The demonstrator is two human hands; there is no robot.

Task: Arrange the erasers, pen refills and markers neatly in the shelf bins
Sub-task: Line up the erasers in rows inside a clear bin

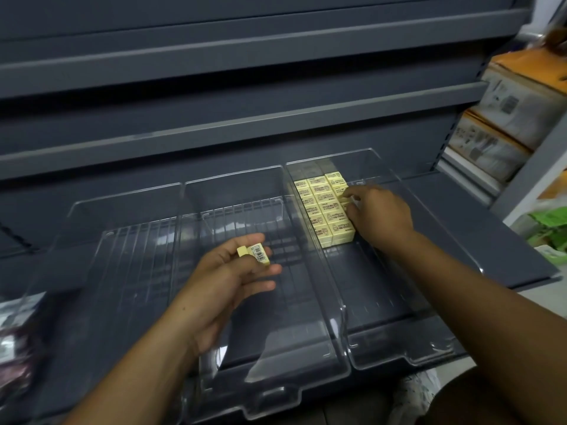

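Several pale yellow erasers (322, 207) lie in neat rows at the back left of the right clear bin (402, 342). My right hand (377, 214) reaches into that bin and pinches an eraser at the right edge of the rows, fingertips curled on it. Over the middle clear bin (276, 391), my left hand (233, 277) holds two yellow erasers (254, 254) between thumb and fingers; one shows a barcode label. No pen refills or markers are clearly in view.
A third clear bin (92, 271) stands at the left on the grey shelf (491, 228). Dark grey shelves rise behind. A blurred packet (15, 332) lies at the far left. Cardboard boxes (506, 118) and green packaging (549, 228) sit to the right.
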